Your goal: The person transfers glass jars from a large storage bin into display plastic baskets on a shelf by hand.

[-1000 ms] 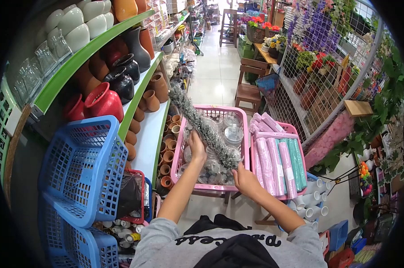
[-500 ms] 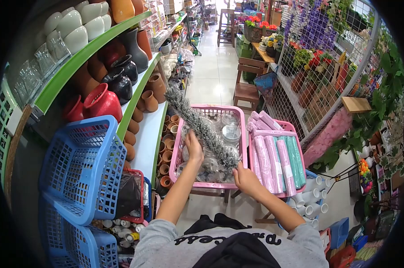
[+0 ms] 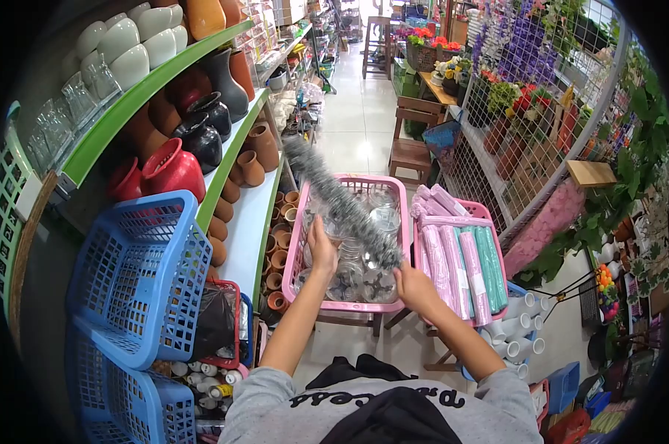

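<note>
A grey, frosted, bushy garland (image 3: 342, 203) slants across the pink basket (image 3: 347, 305), blurred by motion. My right hand (image 3: 417, 287) grips its lower end near the basket's right rim. Just below and left of the garland's middle is my left hand (image 3: 324, 250), thumb raised and fingers apart, not closed round it. Under both hands, the basket holds several clear round glass or plastic containers (image 3: 382, 220), partly covered by the garland.
Beside it, a second pink basket (image 3: 460, 323) holds rolled pink and green packs (image 3: 473, 270). Blue crates (image 3: 127, 296) stand at left below shelves of pots (image 3: 173, 169). A wooden chair (image 3: 410, 152) and wire rack (image 3: 527, 140) are ahead. White cups (image 3: 516, 325) sit at lower right.
The garland has swung slightly rightward and blurred. It now sits farther from my left hand, which stays nearly in place. My right hand has shifted a little right, still gripping the end.
</note>
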### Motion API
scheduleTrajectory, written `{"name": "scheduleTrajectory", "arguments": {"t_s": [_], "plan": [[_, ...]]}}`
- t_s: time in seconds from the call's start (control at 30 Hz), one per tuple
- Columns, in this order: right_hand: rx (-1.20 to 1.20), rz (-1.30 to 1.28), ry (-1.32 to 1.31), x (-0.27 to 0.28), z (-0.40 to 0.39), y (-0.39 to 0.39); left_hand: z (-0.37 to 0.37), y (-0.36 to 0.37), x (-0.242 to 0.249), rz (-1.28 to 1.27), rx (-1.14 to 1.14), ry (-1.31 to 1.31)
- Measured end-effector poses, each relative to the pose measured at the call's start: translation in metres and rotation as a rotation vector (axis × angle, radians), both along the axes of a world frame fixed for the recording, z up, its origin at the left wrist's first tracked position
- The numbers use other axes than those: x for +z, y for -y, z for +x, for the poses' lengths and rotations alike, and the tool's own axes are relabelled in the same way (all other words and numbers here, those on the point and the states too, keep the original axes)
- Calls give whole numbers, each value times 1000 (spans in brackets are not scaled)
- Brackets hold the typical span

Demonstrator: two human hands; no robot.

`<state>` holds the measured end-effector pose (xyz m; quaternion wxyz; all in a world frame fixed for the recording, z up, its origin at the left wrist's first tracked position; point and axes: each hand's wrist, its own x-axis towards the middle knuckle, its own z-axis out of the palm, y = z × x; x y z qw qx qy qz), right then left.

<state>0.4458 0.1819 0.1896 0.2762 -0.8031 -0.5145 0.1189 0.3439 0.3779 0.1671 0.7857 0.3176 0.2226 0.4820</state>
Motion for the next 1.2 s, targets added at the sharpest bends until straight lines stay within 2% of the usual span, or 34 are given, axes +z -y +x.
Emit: {"name": "scheduleTrajectory", "arguments": {"t_s": [0.03,0.1,0.13,0.17,0.23,0.27,0.3,0.37,0.4,0.53,0.63,0.7,0.77,0.8,0.83,0.9,0.97,1.03,1.07,1.1,1.17,1.2], "plan": [[0,-1,-2,-4,10,-5,0,-3,-10,-1,0,-2],[-73,169,-141,-23,36,-18,4,-11,-30,30,-26,-15],[-18,425,-122,-55,52,-29,3,-6,-22,-2,-59,-1],[-19,428,-121,-48,49,-30,1,0,-15,0,-60,-1],[-156,111,-1149,-4,26,-37,1,8,-7,-32,-195,25],[-210,241,-1173,17,7,-43,3,8,-12,-39,-251,6],[-208,239,-1175,20,6,-50,4,11,-9,-39,-248,5],[-63,279,-1192,23,5,-63,5,16,-3,-80,-304,43],[-95,367,-1220,34,-1,-64,2,12,0,-34,-319,25],[-203,379,-1357,24,3,-75,-4,8,4,54,-373,13],[-169,385,-1475,15,10,-81,-2,10,-2,23,-360,-34],[-170,401,-1448,14,8,-83,-2,11,-4,15,-387,-86],[-158,377,-1196,14,4,-82,-2,17,2,186,-173,-590],[-199,399,-1059,15,0,-83,-3,6,-14,237,-266,-587],[-198,397,-1059,10,-2,-84,-1,9,-17,236,-265,-587],[-162,463,-791,1,-4,-88,8,16,-13,466,-123,-797],[-126,522,-705,-7,-9,-89,5,22,-2,445,-133,-750],[-101,509,-299,3,-16,-84,1,24,12,248,-343,-641],[-79,383,-389,10,-13,-79,-2,26,18,177,-391,-524],[-81,385,-389,8,-13,-80,-3,24,17,179,-392,-525],[9,489,-488,-1,-12,-81,-5,17,15,54,-442,-354],[6,490,-485,5,-13,-77,-6,11,14,-14,-551,-238]]}}
